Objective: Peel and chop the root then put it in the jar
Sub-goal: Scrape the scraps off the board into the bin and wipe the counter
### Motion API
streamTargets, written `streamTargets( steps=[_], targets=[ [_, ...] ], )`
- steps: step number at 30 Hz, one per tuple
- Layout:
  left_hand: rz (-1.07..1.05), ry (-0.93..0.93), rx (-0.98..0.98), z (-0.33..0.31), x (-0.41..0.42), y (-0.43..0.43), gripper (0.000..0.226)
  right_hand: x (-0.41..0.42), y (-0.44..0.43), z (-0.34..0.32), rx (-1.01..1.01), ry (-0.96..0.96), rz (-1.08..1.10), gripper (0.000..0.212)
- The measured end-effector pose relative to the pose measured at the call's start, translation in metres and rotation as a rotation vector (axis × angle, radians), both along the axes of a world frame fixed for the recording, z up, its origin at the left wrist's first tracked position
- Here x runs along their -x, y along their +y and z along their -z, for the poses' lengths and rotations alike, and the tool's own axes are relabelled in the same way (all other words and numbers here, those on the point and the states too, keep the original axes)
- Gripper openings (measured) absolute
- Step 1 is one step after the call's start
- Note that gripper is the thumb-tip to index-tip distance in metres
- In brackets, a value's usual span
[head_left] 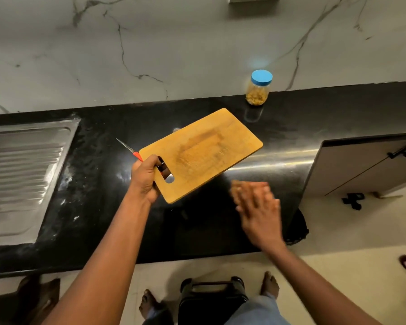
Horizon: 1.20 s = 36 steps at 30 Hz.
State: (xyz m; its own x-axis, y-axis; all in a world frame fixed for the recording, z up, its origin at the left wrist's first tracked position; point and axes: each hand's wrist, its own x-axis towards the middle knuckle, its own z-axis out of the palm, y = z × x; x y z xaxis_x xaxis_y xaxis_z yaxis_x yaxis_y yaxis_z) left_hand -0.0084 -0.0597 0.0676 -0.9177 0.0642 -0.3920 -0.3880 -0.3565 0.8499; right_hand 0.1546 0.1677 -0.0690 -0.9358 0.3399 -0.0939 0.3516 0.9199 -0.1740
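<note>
— Nearest first. What's on the floor?
— Bare feet on pale tile, a black bin between them, close to the worktop edge.

— Hands?
— Left hand is clenched round the handle end of the chopping board, fingers through the slot. A knife with a red handle comes out of the same grip, its blade pointing up and left. Right hand is released and grasps nothing. Its fingers are straight and blurred, just below the board's near edge, over the dark worktop.

— Does the board lie flat?
— Cannot tell. It sits skewed, far corner aimed toward the jar. Its surface is bare, with a darker stain in the middle.

— And the root?
— No whole root showing. The jar stands upright at the back of the worktop, beyond the board and apart from it, blue lid on. Yellowish bits fill its lower part.

— Around that?
— A steel drainer is sunk into the worktop at left. A cupboard door is at right. A veined marble wall is behind.
</note>
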Motion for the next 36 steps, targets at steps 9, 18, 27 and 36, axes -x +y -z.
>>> streamTargets(
  steps=[9, 18, 27, 36],
  targets=[
    [-0.022, 0.007, -0.013, -0.001, -0.006, -0.013, 0.025, 0.097, 0.071, -0.013, 0.131, -0.072, 0.491, 0.065],
    [-0.008, 0.008, 0.011, -0.008, 0.002, -0.002, 0.027, 0.099, -0.16, -0.021, 0.027, -0.087, -0.306, 0.055],
    [0.023, 0.024, 0.01, -0.007, 0.007, -0.006, 0.026, -0.012, -0.101, -0.008, 0.049, -0.047, -0.55, 0.056],
    [0.117, -0.047, 0.108, 0.015, 0.01, 0.001, 0.023, -0.011, 0.035, -0.002, -0.037, -0.009, -0.02, 0.053]
  ],
)
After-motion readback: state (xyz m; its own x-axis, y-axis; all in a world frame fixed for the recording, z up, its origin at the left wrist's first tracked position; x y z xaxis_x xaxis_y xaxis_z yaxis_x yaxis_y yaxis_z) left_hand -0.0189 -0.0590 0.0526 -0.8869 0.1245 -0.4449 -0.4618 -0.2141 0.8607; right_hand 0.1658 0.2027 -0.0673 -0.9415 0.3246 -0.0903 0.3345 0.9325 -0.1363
